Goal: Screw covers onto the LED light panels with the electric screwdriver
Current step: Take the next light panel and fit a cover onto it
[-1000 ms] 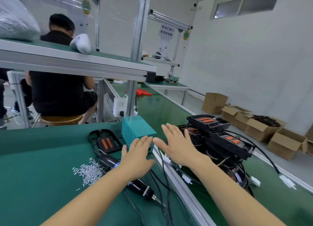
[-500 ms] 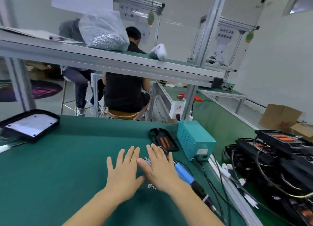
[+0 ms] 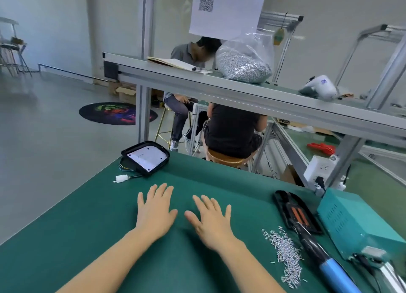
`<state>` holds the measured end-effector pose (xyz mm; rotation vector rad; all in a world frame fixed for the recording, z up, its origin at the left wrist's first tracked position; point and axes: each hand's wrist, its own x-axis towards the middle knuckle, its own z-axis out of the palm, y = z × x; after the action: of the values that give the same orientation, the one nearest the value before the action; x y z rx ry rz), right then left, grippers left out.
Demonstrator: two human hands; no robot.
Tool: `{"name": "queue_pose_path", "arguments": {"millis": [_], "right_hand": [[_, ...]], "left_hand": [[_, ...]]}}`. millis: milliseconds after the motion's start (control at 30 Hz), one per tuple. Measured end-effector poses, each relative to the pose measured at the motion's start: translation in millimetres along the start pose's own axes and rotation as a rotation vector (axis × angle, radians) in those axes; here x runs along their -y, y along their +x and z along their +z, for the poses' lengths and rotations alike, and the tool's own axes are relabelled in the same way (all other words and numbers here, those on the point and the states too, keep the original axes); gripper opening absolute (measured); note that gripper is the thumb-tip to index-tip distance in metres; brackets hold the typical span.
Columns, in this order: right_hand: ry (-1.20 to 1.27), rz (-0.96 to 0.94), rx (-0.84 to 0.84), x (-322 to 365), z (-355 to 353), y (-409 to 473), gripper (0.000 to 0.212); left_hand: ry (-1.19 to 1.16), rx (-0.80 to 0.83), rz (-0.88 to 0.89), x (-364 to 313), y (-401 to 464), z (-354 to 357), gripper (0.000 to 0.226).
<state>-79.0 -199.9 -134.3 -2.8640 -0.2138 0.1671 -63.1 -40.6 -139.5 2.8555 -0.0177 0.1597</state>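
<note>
My left hand (image 3: 154,211) and my right hand (image 3: 211,221) lie side by side over the green bench (image 3: 77,237), fingers straight and spread, holding nothing. An LED light panel (image 3: 146,157) with a black frame and white back sits at the far left corner, its wires and white plug (image 3: 120,178) trailing toward me. A black cover (image 3: 295,213) with two orange strips lies to the right. The electric screwdriver (image 3: 325,257), black with a blue grip, lies by a pile of small silver screws (image 3: 284,253).
A teal power box (image 3: 353,224) stands at the right edge with cables. An overhead shelf (image 3: 241,90) carries a bag of screws (image 3: 242,62), a notebook and a white device. Two people sit beyond the bench. A white socket strip (image 3: 318,169) hangs on the post.
My view has swung left from the stack of panels on the right to the bench's left end. Both hands moved left with it and spread apart, still flat and holding nothing.
</note>
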Motion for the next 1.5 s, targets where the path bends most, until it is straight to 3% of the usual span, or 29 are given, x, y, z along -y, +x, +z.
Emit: {"name": "queue_pose_path", "arguments": {"millis": [267, 433, 567, 700, 833, 933, 1033, 1167, 1333, 1400, 1500], "right_hand": [[0.021, 0.008, 0.033, 33, 11, 39, 0.063], [0.029, 0.012, 0.03, 41, 12, 52, 0.063], [0.075, 0.022, 0.033, 50, 10, 64, 0.062], [0.249, 0.036, 0.034, 63, 7, 76, 0.061], [0.421, 0.09, 0.016, 67, 3, 84, 0.06], [0.656, 0.164, -0.008, 64, 0, 85, 0.037], [0.762, 0.272, -0.06, 55, -5, 84, 0.028], [0.742, 0.294, -0.069, 41, -8, 74, 0.046], [0.574, 0.287, -0.124, 28, -4, 65, 0.018], [0.554, 0.284, -0.159, 25, -3, 61, 0.011], [0.533, 0.255, -0.192, 20, -1, 53, 0.01]], "left_hand": [[0.221, -0.14, -0.003, 47, 65, -5, 0.068], [0.36, -0.076, 0.015, 57, 95, -7, 0.064], [0.41, -0.164, 0.074, 57, 102, -9, 0.042], [0.239, -0.211, 0.12, 50, 86, -3, 0.031], [-0.087, -0.256, 0.167, 33, 42, 10, 0.022], [-0.282, -0.284, 0.202, 18, 9, 18, 0.022], [-0.422, -0.254, 0.264, 3, -12, 21, 0.025], [-0.558, -0.288, 0.301, -10, -28, 8, 0.012], [-0.725, -0.665, -0.044, 17, -20, -19, 0.017], [-0.699, -0.55, -0.3, 42, -3, -22, 0.032], [-0.536, -0.137, -0.549, 62, 14, -15, 0.058]]}}
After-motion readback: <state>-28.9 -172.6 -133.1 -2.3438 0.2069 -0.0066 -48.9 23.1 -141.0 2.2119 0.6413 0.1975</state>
